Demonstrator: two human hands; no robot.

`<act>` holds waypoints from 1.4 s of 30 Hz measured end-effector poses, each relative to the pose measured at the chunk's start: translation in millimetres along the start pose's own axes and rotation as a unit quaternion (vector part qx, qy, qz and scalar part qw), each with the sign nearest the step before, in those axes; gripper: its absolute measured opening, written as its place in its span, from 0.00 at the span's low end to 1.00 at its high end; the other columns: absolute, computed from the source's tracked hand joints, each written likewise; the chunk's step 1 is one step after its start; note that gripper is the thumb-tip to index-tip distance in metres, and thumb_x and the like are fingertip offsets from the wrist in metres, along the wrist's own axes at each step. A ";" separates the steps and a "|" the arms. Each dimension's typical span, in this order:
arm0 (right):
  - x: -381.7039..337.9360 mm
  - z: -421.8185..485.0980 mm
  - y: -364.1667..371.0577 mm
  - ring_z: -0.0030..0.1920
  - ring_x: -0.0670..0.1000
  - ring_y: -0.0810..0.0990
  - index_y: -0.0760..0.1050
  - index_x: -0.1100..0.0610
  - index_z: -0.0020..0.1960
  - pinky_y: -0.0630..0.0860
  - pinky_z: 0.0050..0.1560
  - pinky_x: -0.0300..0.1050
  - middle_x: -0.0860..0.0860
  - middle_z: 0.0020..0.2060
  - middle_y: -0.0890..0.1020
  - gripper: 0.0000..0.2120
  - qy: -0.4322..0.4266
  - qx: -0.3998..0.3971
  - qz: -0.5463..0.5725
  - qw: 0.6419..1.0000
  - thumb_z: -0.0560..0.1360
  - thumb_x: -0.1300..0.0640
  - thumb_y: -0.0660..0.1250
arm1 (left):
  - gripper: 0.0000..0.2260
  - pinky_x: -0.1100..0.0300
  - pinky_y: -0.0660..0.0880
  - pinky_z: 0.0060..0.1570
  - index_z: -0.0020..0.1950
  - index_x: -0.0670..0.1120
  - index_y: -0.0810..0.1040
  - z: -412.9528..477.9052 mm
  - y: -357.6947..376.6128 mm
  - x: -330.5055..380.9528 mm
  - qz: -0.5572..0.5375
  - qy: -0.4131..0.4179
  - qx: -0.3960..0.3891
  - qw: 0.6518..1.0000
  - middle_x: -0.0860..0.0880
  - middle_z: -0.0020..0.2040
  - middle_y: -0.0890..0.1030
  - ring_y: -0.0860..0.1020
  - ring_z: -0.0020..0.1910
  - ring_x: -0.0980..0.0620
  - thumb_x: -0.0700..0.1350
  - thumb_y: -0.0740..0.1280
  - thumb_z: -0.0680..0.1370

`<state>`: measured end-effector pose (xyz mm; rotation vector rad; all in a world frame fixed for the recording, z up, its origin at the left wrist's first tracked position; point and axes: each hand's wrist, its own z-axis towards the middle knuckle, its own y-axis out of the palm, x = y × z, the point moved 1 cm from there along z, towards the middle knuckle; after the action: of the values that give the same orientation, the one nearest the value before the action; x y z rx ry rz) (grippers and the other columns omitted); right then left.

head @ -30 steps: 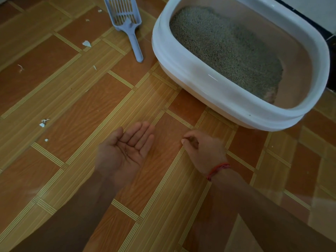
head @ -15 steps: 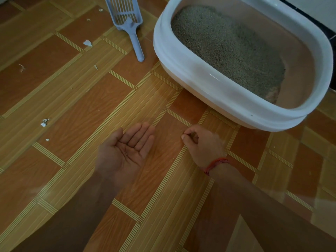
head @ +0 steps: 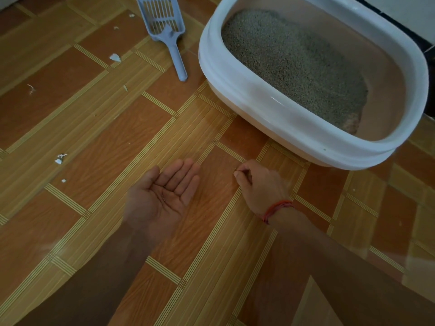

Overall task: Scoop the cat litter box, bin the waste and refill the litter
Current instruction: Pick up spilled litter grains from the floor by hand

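A white-rimmed litter box [head: 270,109] stands on the floor at the upper right, holding grey litter [head: 294,60] heaped toward its left end. A brownish clump [head: 353,123] lies at the litter's right edge. A blue slotted scoop [head: 164,20] lies flat on the floor left of the box, handle toward me. My left hand [head: 162,196] is held palm up with straight fingers; a few tiny dark grains sit in the palm. My right hand [head: 259,184], with a red thread on the wrist, has thumb and forefinger pinched together on a tiny grain at the floor, just in front of the box.
The floor is brown and tan patterned vinyl. Small white scraps [head: 114,57] and more scraps [head: 60,158] are scattered to the left. A dark skirting strip and pale wall [head: 400,10] run behind the box.
My right hand has crept slightly forward over the floor toward the box, still pinched. My left hand stays palm up in the same place.
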<state>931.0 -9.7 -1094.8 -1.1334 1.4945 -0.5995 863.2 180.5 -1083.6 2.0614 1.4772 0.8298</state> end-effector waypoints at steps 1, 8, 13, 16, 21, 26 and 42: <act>-3.9 -2.8 -1.9 0.37 0.41 0.77 0.75 0.46 0.48 0.72 0.35 0.36 0.41 0.36 0.79 0.05 -0.003 0.002 0.019 1.000 0.81 0.49 0.61 | 0.25 0.48 0.81 0.51 0.47 0.35 0.85 -0.1 -0.7 -0.1 0.001 0.000 -0.001 1.000 0.39 0.56 0.83 0.83 0.55 0.42 0.49 0.53 0.84; -75.8 -39.9 -1.5 0.32 0.43 0.76 0.75 0.49 0.48 0.74 0.34 0.37 0.43 0.33 0.78 0.03 -0.155 0.002 0.104 0.982 0.78 0.50 0.64 | 0.25 0.52 0.81 0.52 0.49 0.36 0.84 1.1 -7.8 -4.9 0.022 -0.023 -0.020 0.999 0.40 0.52 0.84 0.84 0.53 0.44 0.50 0.52 0.84; -99.7 -43.2 12.4 0.42 0.50 0.81 0.74 0.52 0.51 0.79 0.42 0.51 0.48 0.41 0.82 0.07 -0.209 -0.042 0.071 0.974 0.80 0.51 0.59 | 0.24 0.54 0.78 0.58 0.56 0.39 0.81 -3.7 -8.4 -7.7 0.032 -0.073 -0.057 0.995 0.43 0.58 0.81 0.81 0.58 0.48 0.53 0.50 0.83; -101.0 -45.1 21.5 0.42 0.55 0.81 0.74 0.53 0.52 0.78 0.39 0.55 0.50 0.43 0.82 0.10 -0.234 -0.037 0.044 0.971 0.80 0.52 0.56 | 0.24 0.52 0.80 0.54 0.49 0.39 0.84 -7.6 -2.9 -9.3 0.020 -0.063 -0.043 0.997 0.44 0.55 0.83 0.83 0.56 0.47 0.51 0.52 0.83; -95.6 -44.5 13.0 0.40 0.51 0.80 0.74 0.51 0.52 0.78 0.39 0.52 0.48 0.41 0.82 0.11 -0.234 -0.022 0.068 0.970 0.80 0.51 0.53 | 0.26 0.50 0.77 0.59 0.48 0.38 0.85 -6.7 -2.5 -6.6 0.029 -0.052 -0.048 0.997 0.42 0.53 0.84 0.82 0.57 0.47 0.51 0.51 0.83; -57.0 -36.8 0.9 0.28 0.41 0.70 0.76 0.51 0.53 0.68 0.30 0.34 0.41 0.32 0.75 0.06 -0.184 0.043 0.070 0.979 0.80 0.54 0.60 | 0.26 0.50 0.82 0.50 0.47 0.35 0.85 -5.4 -3.1 -3.5 0.007 -0.010 -0.010 1.000 0.39 0.54 0.84 0.84 0.52 0.43 0.49 0.53 0.84; -1.3 2.3 -0.6 0.41 0.44 0.77 0.77 0.46 0.54 0.65 0.34 0.32 0.43 0.42 0.80 0.08 0.000 0.029 -0.009 1.000 0.80 0.47 0.61 | 0.25 0.47 0.80 0.52 0.46 0.35 0.86 -5.2 -2.0 1.8 0.011 0.006 0.003 1.000 0.39 0.56 0.83 0.83 0.55 0.42 0.48 0.53 0.84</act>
<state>933.3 -8.3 -1094.3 -1.1032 1.4598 -0.6514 858.6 183.0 -1080.9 2.0844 1.4679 0.8471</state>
